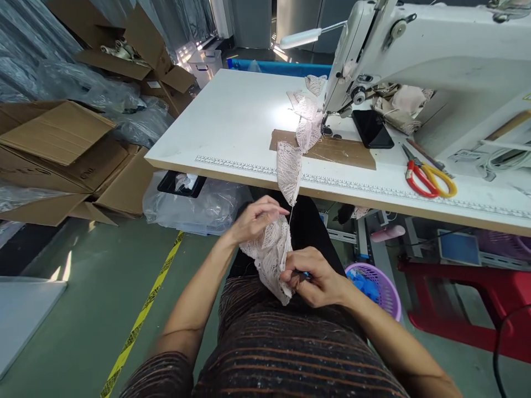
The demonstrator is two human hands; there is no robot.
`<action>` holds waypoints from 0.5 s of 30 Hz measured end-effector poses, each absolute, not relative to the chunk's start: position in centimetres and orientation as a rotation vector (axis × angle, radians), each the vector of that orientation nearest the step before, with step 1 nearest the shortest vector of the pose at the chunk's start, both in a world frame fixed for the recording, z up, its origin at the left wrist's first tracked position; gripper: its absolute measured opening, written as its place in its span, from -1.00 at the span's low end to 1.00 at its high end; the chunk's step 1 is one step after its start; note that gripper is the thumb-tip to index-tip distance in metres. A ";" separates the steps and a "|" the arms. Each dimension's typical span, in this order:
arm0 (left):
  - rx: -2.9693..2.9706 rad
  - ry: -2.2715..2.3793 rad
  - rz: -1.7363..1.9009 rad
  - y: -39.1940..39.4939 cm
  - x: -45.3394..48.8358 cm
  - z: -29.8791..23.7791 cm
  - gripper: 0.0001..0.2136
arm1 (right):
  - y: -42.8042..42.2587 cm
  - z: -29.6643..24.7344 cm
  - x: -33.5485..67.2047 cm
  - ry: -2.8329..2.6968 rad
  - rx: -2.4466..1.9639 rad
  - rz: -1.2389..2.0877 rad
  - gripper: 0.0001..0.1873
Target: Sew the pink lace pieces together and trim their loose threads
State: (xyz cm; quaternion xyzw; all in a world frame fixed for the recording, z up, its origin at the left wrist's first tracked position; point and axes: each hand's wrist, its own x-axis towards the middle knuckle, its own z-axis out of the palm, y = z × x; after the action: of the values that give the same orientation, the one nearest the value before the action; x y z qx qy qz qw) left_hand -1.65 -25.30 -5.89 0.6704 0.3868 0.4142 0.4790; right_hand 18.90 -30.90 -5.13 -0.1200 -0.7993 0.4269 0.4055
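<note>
1. Two hands work over the lap, just off the table's (232, 116) front edge, with the lap lace (269, 260) between them.
2. Left hand (261, 218): fingers stretched toward the right, nearly together, above the lace's upper end; whether they pinch any of it, I cannot tell.
3. Right hand (311, 275): curled closed around a small dark tool (299, 273), at the lace's lower right side.
4. Lap lace: bunched, its long axis running from under the left fingers down toward the body, leaning slightly right at the bottom.
5. Strip (289, 168): runs from beside the machine's (456, 50) foot across the cardboard (348, 156) and the table's front edge, its tip hanging over.
6. Key relation: a thread (291, 213) drops from that tip toward the lap lace, almost in line with the strip. The left fingertips are just beside it, so that hand is nearer; the tool sits lower, toward the body.
</note>
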 end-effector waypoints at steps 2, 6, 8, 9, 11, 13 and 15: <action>1.554 0.757 0.933 -25.0 -0.4 -7.0 -0.49 | -31.2 -5.2 18.9 -2.009 -0.313 1.094 -0.82; 1.407 0.601 0.922 -25.3 0.6 -7.4 -0.64 | -31.2 -5.6 19.8 -2.012 -0.386 1.132 -0.77; 1.378 0.671 0.903 -25.5 0.2 -7.0 -0.68 | -30.5 -5.9 20.5 -2.012 -0.471 1.163 -0.76; 1.377 0.733 0.887 -25.6 0.0 -6.8 -0.68 | -29.9 -6.0 20.9 -2.005 -0.556 1.177 -0.75; 1.399 0.873 0.863 -25.9 -0.6 -6.5 -0.69 | -28.4 -6.3 21.5 -1.970 -0.810 1.187 -0.68; 1.437 0.985 0.858 -26.1 -1.2 -6.4 -0.72 | -26.7 -6.7 21.6 -1.916 -1.063 1.164 -0.48; 1.461 1.045 0.866 -26.3 -1.5 -6.4 -0.75 | -25.3 -7.1 21.2 -1.895 -1.207 1.139 -0.31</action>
State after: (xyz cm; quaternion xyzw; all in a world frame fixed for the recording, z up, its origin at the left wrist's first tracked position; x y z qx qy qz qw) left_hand -1.51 -26.30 -6.42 0.6154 0.4402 0.3645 0.5428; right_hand 21.25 -25.25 -7.07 -0.4561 -0.7162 0.4305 0.3061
